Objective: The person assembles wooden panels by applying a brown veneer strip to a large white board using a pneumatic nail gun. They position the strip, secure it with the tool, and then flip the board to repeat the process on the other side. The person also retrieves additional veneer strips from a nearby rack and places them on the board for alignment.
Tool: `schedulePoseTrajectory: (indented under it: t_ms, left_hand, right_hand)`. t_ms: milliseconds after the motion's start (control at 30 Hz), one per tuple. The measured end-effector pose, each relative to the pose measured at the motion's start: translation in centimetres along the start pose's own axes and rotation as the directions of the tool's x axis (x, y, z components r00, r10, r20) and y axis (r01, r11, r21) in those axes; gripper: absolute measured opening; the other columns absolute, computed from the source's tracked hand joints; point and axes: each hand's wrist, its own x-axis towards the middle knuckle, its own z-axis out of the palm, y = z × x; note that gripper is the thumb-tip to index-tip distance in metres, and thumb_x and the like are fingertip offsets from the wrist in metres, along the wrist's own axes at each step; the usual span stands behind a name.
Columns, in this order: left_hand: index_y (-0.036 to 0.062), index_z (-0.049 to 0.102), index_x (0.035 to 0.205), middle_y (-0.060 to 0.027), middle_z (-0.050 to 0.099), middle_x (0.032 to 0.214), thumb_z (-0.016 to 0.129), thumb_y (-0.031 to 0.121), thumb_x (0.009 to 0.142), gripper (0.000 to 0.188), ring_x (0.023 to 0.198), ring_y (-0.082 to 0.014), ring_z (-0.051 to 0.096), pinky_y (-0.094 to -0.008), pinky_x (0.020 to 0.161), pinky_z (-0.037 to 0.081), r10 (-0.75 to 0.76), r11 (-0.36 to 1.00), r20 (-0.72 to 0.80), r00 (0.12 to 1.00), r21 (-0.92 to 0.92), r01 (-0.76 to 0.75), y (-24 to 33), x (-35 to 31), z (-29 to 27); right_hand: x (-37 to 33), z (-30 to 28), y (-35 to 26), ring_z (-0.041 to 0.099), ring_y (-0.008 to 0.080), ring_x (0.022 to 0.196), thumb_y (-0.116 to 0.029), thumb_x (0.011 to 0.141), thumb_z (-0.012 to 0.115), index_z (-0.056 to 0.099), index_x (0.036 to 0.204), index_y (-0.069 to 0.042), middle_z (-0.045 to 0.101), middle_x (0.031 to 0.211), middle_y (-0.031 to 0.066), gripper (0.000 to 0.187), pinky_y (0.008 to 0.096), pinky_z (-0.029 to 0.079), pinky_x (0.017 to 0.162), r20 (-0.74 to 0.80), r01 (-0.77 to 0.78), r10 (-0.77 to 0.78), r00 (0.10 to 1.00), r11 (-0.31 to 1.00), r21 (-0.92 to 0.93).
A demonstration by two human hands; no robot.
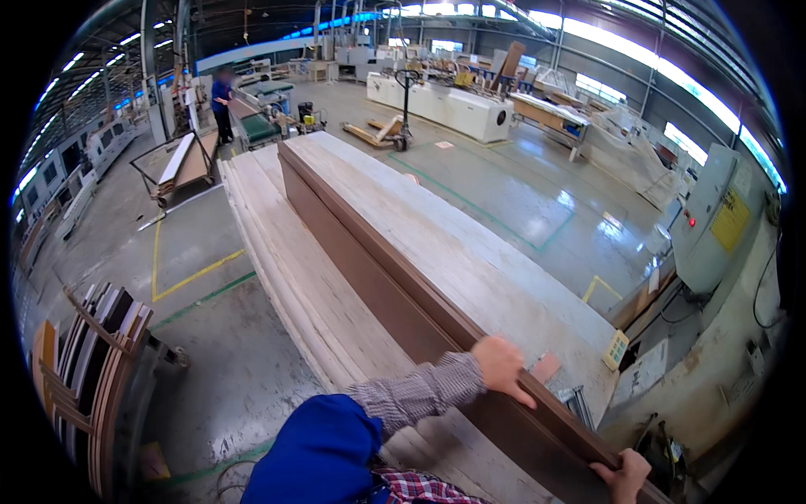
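Yellow rectangular sign (pixel 730 220) on grey control cabinet (pixel 709 220) at right – small pale keypad panel (pixel 615 349) below it.

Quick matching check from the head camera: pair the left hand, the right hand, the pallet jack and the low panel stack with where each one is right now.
Things:
1. left hand
2. right hand
3. pallet jack
4. low panel stack

Places:
A. left of the raised board, lying flat
B. far across the floor, beside the white machine
C. on the near bottom end of the brown-edged board
D. over the board's top edge, farther up

Pairs: 1-D, 2-C, 3-B, 4-A
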Motion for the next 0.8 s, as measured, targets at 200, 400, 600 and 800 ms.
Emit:
schedulePoseTrajectory:
  t_ms: [200,400,600,800]
  left_hand:
    - [-0.0009,0.053,0.066,-0.0117,0.053,0.059,0.055,0.073,0.060,0.074,0.061,-0.0276,0.057,-0.0355,0.060,0.044,0.131,0.960,-0.053,0.990,-0.243,-0.140,12.7,4.6,3.7]
    - [0.0019,0.051,0.085,-0.0147,0.055,0.071,0.060,0.064,0.066,0.065,0.068,-0.0313,0.057,-0.0390,0.070,0.044,0.151,0.855,-0.184,0.971,-0.468,-0.221,16.2,5.0,2.1]
    - [0.0018,0.059,0.102,-0.0154,0.063,0.074,0.066,0.064,0.061,0.075,0.066,-0.0299,0.063,-0.0390,0.058,0.050,0.084,0.977,-0.059,0.995,-0.192,-0.094,-0.7,1.4,-1.2]
    - [0.0038,0.043,0.064,-0.0113,0.044,0.059,0.077,0.051,0.055,0.059,0.057,-0.0305,0.047,-0.0399,0.051,0.036,0.000,0.996,0.038,0.999,0.089,-0.003,-16.9,-4.4,-5.0]
  right_hand:
    - [-6.4,-2.8,10.1,0.040,0.0309,0.050,-0.062,0.035,0.073,0.042,0.064,-0.005,0.036,0.054,0.0092,0.071,0.0380,0.033,0.047,-0.030,-0.251,0.249,0.968,0.966,-0.061]
    - [-3.1,-1.2,4.7,0.053,0.0270,0.082,-0.045,0.046,0.079,0.059,0.092,-0.007,0.057,0.084,0.0074,0.062,0.0357,0.041,0.074,-0.040,-0.174,0.176,0.984,0.983,0.055]
    - [8.5,2.3,-8.8,0.057,0.0295,0.056,-0.063,0.064,0.064,0.057,0.068,-0.004,0.055,0.063,0.0126,0.060,0.0374,0.045,0.050,0.101,-0.073,0.051,0.994,0.971,0.226]
    - [13.2,9.4,-17.8,0.062,0.0282,0.068,-0.041,0.062,0.072,0.051,0.079,0.002,0.057,0.065,0.0128,0.050,0.0344,0.047,0.057,0.019,0.115,-0.138,0.990,0.886,0.449]
